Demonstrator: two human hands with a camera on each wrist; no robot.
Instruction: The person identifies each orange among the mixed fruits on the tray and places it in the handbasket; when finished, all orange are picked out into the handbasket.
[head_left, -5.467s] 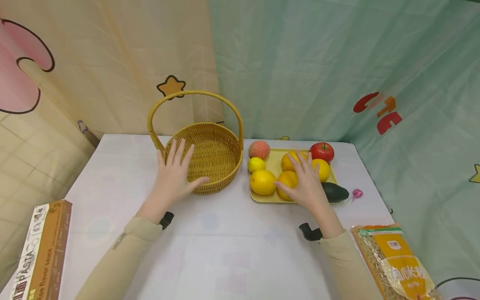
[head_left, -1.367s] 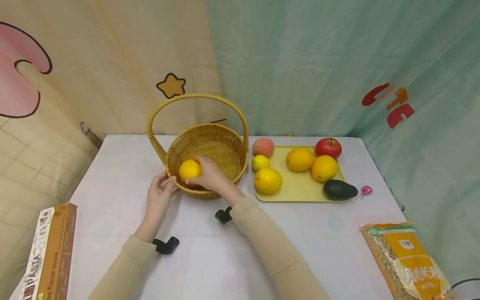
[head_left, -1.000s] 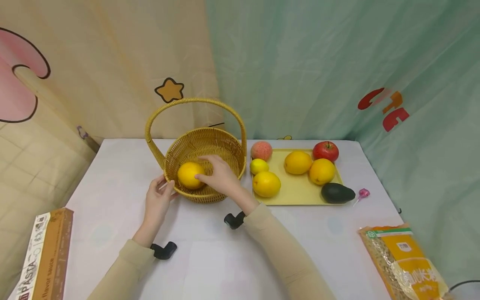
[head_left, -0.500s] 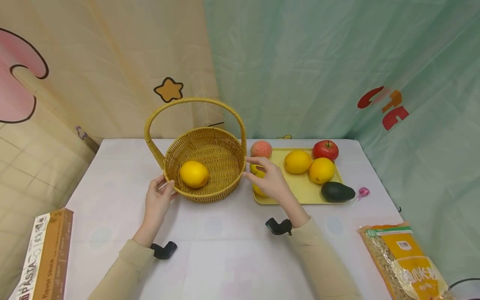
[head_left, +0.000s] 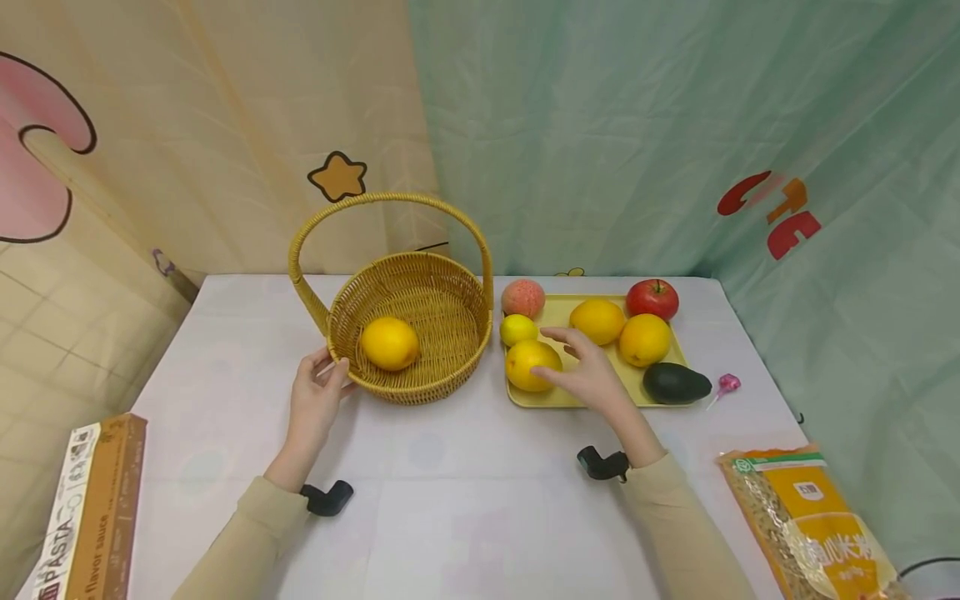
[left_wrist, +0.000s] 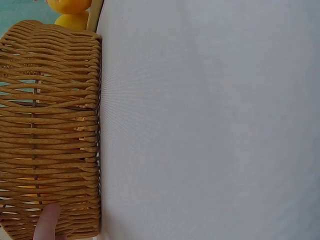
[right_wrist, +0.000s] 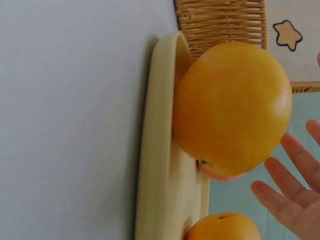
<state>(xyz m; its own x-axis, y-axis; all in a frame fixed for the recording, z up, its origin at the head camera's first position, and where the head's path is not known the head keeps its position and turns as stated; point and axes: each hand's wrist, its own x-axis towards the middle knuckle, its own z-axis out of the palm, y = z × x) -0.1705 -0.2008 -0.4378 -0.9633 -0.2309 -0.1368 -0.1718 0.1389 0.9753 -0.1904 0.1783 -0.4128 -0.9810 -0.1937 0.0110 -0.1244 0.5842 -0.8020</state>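
Note:
My left hand (head_left: 315, 398) holds the near left rim of the wicker basket (head_left: 461, 379), which has a tall hooped handle; in the left wrist view one fingertip (left_wrist: 48, 220) lies against its woven wall. Inside the basket is one orange (head_left: 390, 343). My right hand (head_left: 588, 372) hovers over the yellow tray (head_left: 600, 398), fingers spread, beside the front-left orange (head_left: 531, 365). The right wrist view shows that orange (right_wrist: 232, 107) large, with the fingers close to it. Two more oranges, one of them an orange (head_left: 645, 340) at the right, sit on the tray.
Around the tray lie a pink peach (head_left: 522, 298), a small yellow-green lemon (head_left: 518, 330), a red apple (head_left: 652, 299), a dark green avocado (head_left: 677, 383) and a pink lollipop (head_left: 726, 385). A pasta box (head_left: 97, 508) stands left, a grain bag (head_left: 810, 521) right. Curtains (head_left: 600, 125) hang behind.
My right hand carried an orange from the tray into the basket and let go, then moved back right over the tray. My left hand came to the basket rim and stays there.

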